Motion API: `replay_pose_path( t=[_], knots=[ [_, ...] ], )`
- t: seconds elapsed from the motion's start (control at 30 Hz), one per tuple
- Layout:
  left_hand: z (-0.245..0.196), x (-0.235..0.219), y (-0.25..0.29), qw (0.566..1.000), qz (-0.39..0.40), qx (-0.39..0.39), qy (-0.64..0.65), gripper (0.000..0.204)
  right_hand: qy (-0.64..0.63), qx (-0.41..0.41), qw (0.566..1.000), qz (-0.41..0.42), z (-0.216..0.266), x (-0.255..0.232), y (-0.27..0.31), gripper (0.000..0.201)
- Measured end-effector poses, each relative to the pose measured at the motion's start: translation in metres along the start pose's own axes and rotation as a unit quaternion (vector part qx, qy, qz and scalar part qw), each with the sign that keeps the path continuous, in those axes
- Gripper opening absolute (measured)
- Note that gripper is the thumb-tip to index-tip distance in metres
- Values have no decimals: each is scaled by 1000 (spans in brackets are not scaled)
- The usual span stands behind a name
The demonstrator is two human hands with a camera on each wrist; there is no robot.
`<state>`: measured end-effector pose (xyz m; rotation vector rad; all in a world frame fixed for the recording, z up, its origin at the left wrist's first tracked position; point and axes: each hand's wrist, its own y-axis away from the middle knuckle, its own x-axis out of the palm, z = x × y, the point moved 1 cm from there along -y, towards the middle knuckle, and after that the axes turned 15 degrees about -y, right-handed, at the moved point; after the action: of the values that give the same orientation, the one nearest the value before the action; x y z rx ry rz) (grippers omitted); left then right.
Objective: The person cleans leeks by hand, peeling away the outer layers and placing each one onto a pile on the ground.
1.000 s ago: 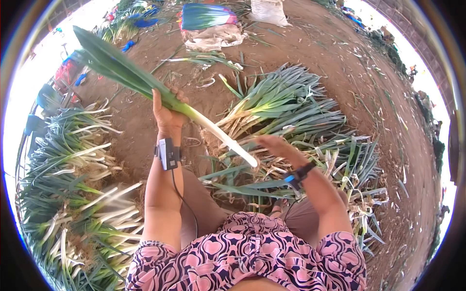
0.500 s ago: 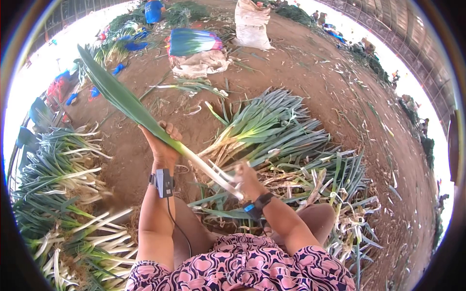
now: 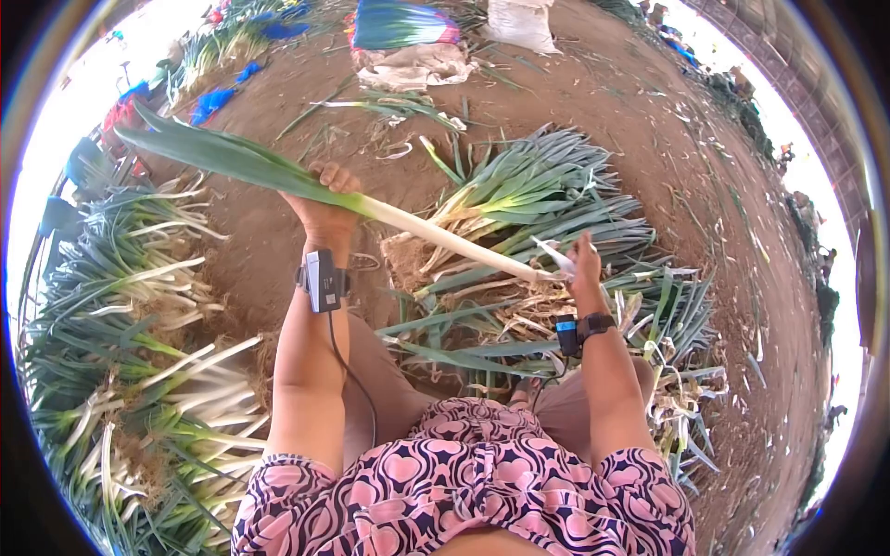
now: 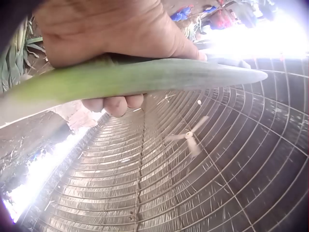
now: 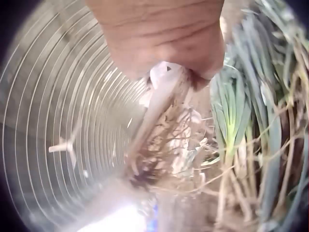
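My left hand (image 3: 320, 204) grips a leek (image 3: 445, 239) where its green leaves meet the white shank. The leaves point to the far left, and the root end slants down to the right. In the left wrist view the fingertips (image 4: 116, 105) curl under the leek (image 4: 145, 77). Beside the root end, my right hand (image 3: 586, 269) holds a pale, narrow, pointed strip (image 3: 553, 254); I cannot tell whether it is a blade or peeled leek skin. Seen from the right wrist, the hand (image 5: 169, 38) is closed around a pale strip (image 5: 157, 106), with stringy roots (image 5: 145, 166) below it.
A pile of leeks (image 3: 538, 176) lies in front on the soil. More leeks (image 3: 176, 389) with pale shanks spread along the left. Loose trimmings (image 3: 663, 371) lie at the right knee. Farther off are a printed bundle (image 3: 405, 26) and a white sack (image 3: 521, 23).
The right hand came in to the leek's root end, then moved right with a pale strip in its fingers. The leek has swung flatter, its root end now farther right. The head view dipped.
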<state>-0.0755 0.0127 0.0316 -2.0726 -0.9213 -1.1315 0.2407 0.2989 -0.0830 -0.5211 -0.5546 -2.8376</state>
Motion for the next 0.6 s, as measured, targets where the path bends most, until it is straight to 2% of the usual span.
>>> replay_pose_path(
  t=[0.03,0.07,0.1,0.13,0.17,0.2,0.23,0.27,0.33,0.37,0.43,0.47,0.5,0.53,0.57,0.6],
  knots=[
    [0,3,1,1000,-22,-2,-12,59,159,-90,980,76,2,2,4,39],
    [0,5,2,999,-44,-3,-23,58,206,-65,962,165,-3,6,10,41],
    [-2,6,3,998,-58,-6,-21,58,328,-73,903,267,-6,5,19,37],
    [-4,5,3,997,-69,-8,-16,58,439,-394,660,464,-29,-1,12,32],
    [-6,6,1,997,-79,-11,-11,58,484,-361,620,501,-28,3,29,29],
    [-6,6,0,995,-99,-13,-29,59,594,-203,620,470,-32,3,42,30],
    [-6,4,-1,991,-121,-15,-47,60,570,-267,615,475,-8,12,74,31],
    [-7,2,-2,987,-144,-17,-68,62,507,-221,685,474,-2,9,80,32],
    [-16,-6,-4,976,-191,23,-107,61,542,-330,618,465,1,-6,66,31],
    [-22,-10,-5,967,-216,41,-129,61,588,-271,639,415,-12,-43,31,31],
    [-43,-13,-8,943,-266,86,-180,60,695,-224,615,299,16,-115,-13,34],
    [-49,-15,-5,926,-298,112,-204,60,754,-235,565,238,42,-132,-16,37],
    [-46,-12,0,883,-370,109,-267,64,830,-219,481,180,66,-127,-4,38],
    [-39,-17,-1,899,-345,102,-249,61,889,-201,391,128,85,-109,9,42],
    [-32,-29,-1,912,-322,100,-234,59,839,-226,475,139,85,-89,9,45],
    [-18,-42,7,796,-253,248,-491,55,780,-244,556,150,81,-69,11,48]
  ],
)
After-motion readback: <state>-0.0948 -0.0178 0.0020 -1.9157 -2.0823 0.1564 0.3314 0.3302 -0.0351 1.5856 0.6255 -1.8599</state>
